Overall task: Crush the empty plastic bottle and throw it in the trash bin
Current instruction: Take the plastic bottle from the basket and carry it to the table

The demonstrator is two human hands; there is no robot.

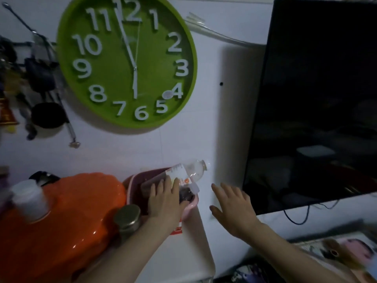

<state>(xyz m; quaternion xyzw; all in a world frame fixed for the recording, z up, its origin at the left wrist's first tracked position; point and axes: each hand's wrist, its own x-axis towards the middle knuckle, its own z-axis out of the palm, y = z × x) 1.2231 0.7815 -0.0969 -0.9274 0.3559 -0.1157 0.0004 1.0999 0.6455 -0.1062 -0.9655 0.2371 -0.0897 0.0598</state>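
Clear plastic bottle (pixel 188 172) (uncrushed, capped, tilted), left hand (pixel 165 199) grip closed around it, right hand (pixel 234 207) open beside.

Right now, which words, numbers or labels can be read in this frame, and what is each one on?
"1" to "12": white raised numerals round the face of the green wall clock.
Plastic bottle in the left hand: white label with an orange mark, print too blurred to read.
Red and white sticker under the left wrist: unreadable.
Nothing else readable.
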